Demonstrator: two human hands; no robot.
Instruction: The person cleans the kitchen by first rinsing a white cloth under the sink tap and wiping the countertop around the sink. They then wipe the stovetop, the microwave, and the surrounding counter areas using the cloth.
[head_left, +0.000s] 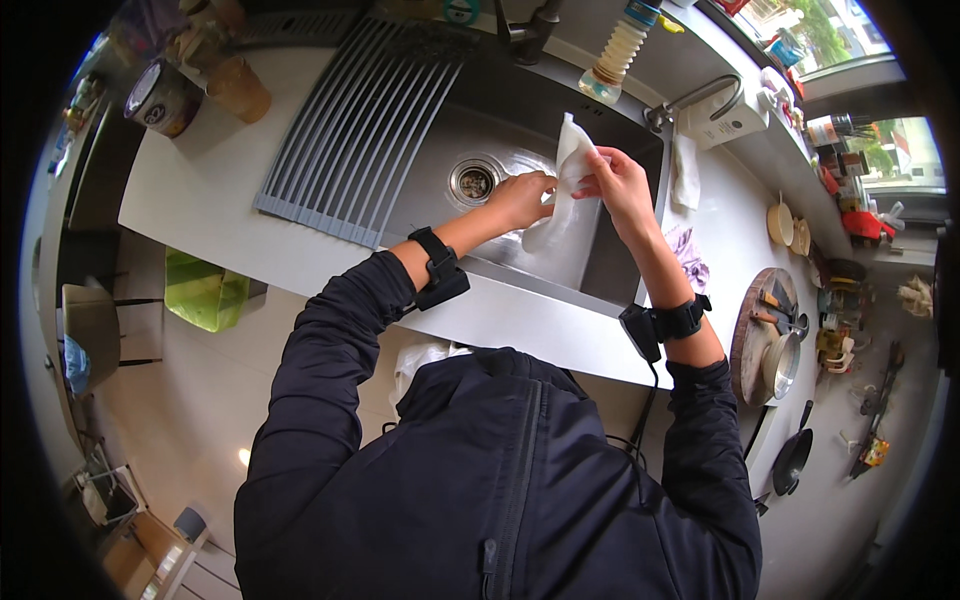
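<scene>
Both my hands are over a stainless steel sink (480, 127). A thin white cloth or paper sheet (559, 214) hangs between them, its top folded to a point and its lower part spread down in the basin. My right hand (616, 184) grips its upper right edge between thumb and fingers. My left hand (523, 201) is at its left edge with the fingers curled; whether they pinch it is hard to see. The drain (475, 182) lies just left of my left hand. A grey roll-up drying rack (360, 127) covers the sink's left part.
A dark faucet (529, 34) and a ribbed flexible spout (611, 60) stand behind the sink. A white cloth (685, 172) and a purplish cloth (686, 259) lie to the right, near a round wooden board (750, 322) with utensils and a bowl. A tub (161, 97) stands at the left.
</scene>
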